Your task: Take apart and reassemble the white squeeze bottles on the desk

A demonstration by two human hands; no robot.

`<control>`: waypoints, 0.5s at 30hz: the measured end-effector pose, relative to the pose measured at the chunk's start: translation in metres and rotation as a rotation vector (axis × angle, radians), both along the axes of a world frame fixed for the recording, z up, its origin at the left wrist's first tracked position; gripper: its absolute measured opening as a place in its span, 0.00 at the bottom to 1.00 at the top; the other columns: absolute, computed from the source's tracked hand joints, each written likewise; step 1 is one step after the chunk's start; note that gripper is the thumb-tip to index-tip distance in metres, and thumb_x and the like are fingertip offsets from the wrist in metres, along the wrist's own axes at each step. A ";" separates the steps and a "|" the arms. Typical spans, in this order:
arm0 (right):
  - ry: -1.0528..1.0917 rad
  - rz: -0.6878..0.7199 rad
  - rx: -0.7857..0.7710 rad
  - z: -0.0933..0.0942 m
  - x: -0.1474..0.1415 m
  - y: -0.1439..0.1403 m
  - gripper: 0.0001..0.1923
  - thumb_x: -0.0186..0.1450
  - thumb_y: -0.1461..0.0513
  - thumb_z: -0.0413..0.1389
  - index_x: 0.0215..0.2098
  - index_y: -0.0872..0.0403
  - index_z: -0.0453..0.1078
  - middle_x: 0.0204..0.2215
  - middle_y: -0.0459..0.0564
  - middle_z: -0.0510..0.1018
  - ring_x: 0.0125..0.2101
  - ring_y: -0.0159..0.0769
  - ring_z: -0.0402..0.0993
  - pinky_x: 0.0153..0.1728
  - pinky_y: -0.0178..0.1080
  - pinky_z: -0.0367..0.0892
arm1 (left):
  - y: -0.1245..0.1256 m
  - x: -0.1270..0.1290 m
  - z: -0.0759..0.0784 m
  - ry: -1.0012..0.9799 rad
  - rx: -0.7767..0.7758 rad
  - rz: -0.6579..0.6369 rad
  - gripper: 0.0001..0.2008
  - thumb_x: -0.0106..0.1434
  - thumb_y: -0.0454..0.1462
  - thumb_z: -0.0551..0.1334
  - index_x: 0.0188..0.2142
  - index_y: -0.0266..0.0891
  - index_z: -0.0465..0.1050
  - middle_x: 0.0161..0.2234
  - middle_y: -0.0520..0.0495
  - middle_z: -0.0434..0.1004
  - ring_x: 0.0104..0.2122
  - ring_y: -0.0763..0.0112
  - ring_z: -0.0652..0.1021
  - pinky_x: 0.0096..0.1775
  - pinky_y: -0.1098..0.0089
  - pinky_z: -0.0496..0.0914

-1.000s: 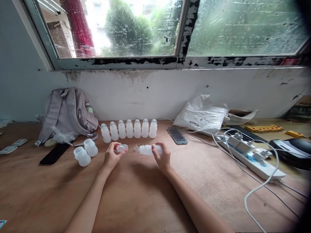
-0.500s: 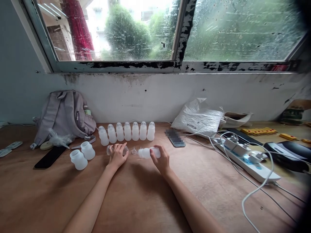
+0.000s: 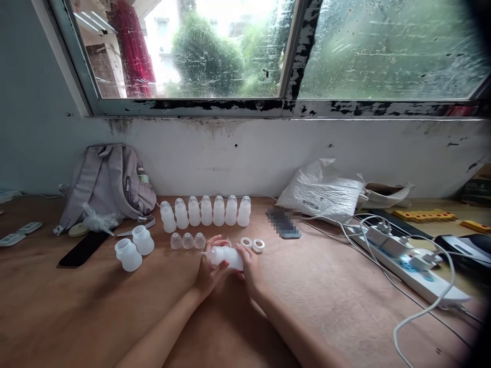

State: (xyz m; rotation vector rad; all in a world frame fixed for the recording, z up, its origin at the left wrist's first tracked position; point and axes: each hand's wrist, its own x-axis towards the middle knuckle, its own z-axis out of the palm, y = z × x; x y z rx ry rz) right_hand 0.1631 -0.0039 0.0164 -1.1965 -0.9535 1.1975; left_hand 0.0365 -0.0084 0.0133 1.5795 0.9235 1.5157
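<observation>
My left hand (image 3: 210,266) and my right hand (image 3: 247,266) are both closed around a frosted baby bottle (image 3: 232,257). It lies sideways in them, its nipple end toward the left. My left hand grips near the collar, my right hand the body and base. Just left of them stand three clear domed caps (image 3: 187,240). Behind the hands, two white collar rings (image 3: 258,246) lie on the table, and a small clear nipple (image 3: 229,241) is partly hidden by my fingers. Several capped baby bottles (image 3: 206,211) stand in a row farther back. Two uncapped bottle bodies (image 3: 129,255) stand at the left.
On the left a grey backpack (image 3: 111,179) leans by the wall, with a black phone (image 3: 82,249) before it. Another phone (image 3: 286,225) lies right of the bottle row, near a silver plastic mailer (image 3: 324,189). A power strip (image 3: 429,281) with loose white cables occupies the right side.
My left hand has left the clear caps and moved right onto the bottle. My right hand has brought the bottle slightly left and nearer. The caps and rings now show; the view has shifted slightly.
</observation>
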 end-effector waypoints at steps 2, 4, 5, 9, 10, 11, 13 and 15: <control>-0.098 0.044 0.054 -0.002 -0.009 -0.009 0.16 0.57 0.49 0.49 0.29 0.54 0.64 0.21 0.45 0.70 0.22 0.34 0.67 0.17 0.32 0.60 | -0.002 0.008 -0.001 -0.199 -0.149 0.053 0.18 0.54 0.45 0.58 0.41 0.39 0.63 0.38 0.44 0.73 0.35 0.65 0.74 0.35 0.67 0.67; -0.239 0.018 0.183 -0.005 -0.014 -0.015 0.14 0.59 0.51 0.48 0.31 0.53 0.64 0.24 0.46 0.71 0.25 0.35 0.68 0.22 0.34 0.63 | 0.000 0.011 -0.002 -0.356 -0.280 0.093 0.12 0.54 0.44 0.58 0.33 0.39 0.65 0.33 0.47 0.74 0.30 0.67 0.75 0.31 0.69 0.67; -0.318 -0.006 0.261 -0.007 -0.014 -0.016 0.12 0.60 0.53 0.48 0.32 0.53 0.63 0.26 0.47 0.71 0.26 0.35 0.69 0.25 0.35 0.64 | 0.002 0.011 -0.004 -0.429 -0.333 0.090 0.11 0.54 0.44 0.58 0.31 0.39 0.66 0.32 0.48 0.75 0.29 0.68 0.75 0.30 0.70 0.67; -0.576 -0.049 0.623 -0.013 -0.015 -0.012 0.10 0.58 0.57 0.52 0.37 0.51 0.63 0.35 0.52 0.69 0.35 0.39 0.68 0.36 0.41 0.65 | 0.010 0.010 -0.009 -0.705 -0.600 0.076 0.14 0.52 0.46 0.58 0.27 0.37 0.68 0.27 0.48 0.75 0.28 0.69 0.75 0.32 0.70 0.68; -0.608 -0.031 0.701 -0.014 -0.016 -0.012 0.10 0.57 0.58 0.54 0.37 0.51 0.64 0.37 0.53 0.68 0.38 0.40 0.67 0.38 0.43 0.65 | 0.011 0.010 -0.010 -0.755 -0.667 0.066 0.15 0.51 0.47 0.58 0.27 0.36 0.68 0.26 0.47 0.75 0.27 0.69 0.75 0.33 0.70 0.68; -0.624 0.000 0.751 -0.013 -0.017 -0.012 0.11 0.56 0.59 0.54 0.37 0.51 0.64 0.38 0.53 0.67 0.40 0.41 0.66 0.41 0.44 0.64 | 0.012 0.009 -0.010 -0.787 -0.714 0.053 0.16 0.51 0.48 0.58 0.27 0.36 0.68 0.25 0.47 0.74 0.27 0.69 0.75 0.32 0.70 0.68; -0.596 0.063 0.728 -0.010 -0.017 -0.013 0.12 0.55 0.58 0.55 0.38 0.50 0.64 0.41 0.53 0.66 0.43 0.42 0.64 0.43 0.45 0.63 | 0.015 0.007 -0.011 -0.795 -0.712 0.015 0.16 0.50 0.48 0.59 0.27 0.35 0.69 0.26 0.47 0.75 0.26 0.69 0.75 0.33 0.70 0.68; -0.464 0.134 0.531 -0.004 -0.016 -0.014 0.16 0.57 0.55 0.53 0.42 0.50 0.62 0.42 0.53 0.66 0.43 0.41 0.65 0.40 0.44 0.65 | 0.018 0.003 -0.010 -0.755 -0.628 0.005 0.16 0.49 0.47 0.60 0.26 0.35 0.69 0.26 0.46 0.75 0.28 0.69 0.75 0.33 0.70 0.68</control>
